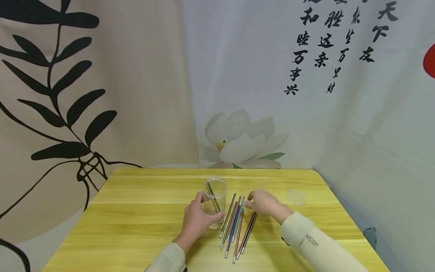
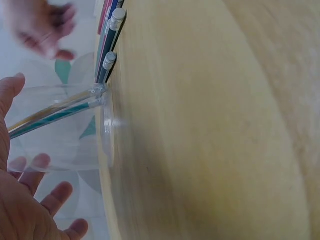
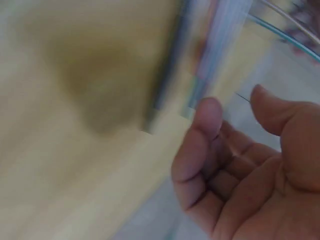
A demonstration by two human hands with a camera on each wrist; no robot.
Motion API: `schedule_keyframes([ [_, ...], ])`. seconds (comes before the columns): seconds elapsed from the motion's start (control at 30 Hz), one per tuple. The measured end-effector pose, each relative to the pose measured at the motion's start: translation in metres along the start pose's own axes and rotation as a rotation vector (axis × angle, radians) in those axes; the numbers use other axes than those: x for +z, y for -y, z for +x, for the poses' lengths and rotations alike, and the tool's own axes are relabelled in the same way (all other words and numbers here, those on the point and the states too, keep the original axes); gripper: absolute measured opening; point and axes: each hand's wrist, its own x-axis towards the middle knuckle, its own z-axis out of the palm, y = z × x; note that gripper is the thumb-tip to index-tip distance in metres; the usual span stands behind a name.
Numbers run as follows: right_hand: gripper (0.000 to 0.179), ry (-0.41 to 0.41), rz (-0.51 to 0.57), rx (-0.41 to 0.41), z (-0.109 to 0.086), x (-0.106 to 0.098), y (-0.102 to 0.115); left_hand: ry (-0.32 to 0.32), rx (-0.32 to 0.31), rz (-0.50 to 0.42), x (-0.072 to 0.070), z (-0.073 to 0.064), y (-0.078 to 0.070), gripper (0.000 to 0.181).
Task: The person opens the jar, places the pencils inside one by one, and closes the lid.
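My left hand [image 1: 198, 220] grips a clear jar [image 1: 220, 194] standing upright on the table, thumb on the near side. Inside it lean two pencils, a yellowish pencil [image 2: 55, 109] and a teal pencil [image 2: 62, 117]. To the jar's right lies a loose bunch of several pencils [image 1: 234, 223], dark, red and blue, with metal-capped ends toward me. My right hand [image 1: 263, 202] hovers by the far ends of the bunch. In the right wrist view, its fingers [image 3: 192, 155] are loosely bent, apart from the thumb, with nothing between them.
A clear round lid [image 1: 295, 197] lies flat on the right side of the wooden table [image 1: 136, 219]. Behind the table's far edge hangs a printed cloth [image 1: 153, 94] with leaves, a flower and writing.
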Motion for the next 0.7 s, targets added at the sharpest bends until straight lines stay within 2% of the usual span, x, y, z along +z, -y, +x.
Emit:
schedule_keyframes([
  [0.07, 0.037, 0.062, -0.007, 0.007, 0.000, 0.012, -0.010, -0.002, 0.004, 0.002, -0.001, 0.000, -0.001, 0.078],
  [0.2, 0.030, 0.080, 0.031, 0.000, -0.001, 0.027, -0.019, 0.006, 0.015, 0.006, -0.001, 0.000, -0.001, 0.077],
  [0.47, 0.023, 0.013, 0.006, -0.006, -0.003, 0.035, -0.017, 0.002, 0.002, 0.016, 0.001, 0.001, 0.004, 0.081],
  [0.7, 0.019, -0.086, -0.034, 0.029, 0.009, 0.030, -0.032, 0.006, 0.012, 0.012, -0.001, -0.001, 0.002, 0.080],
])
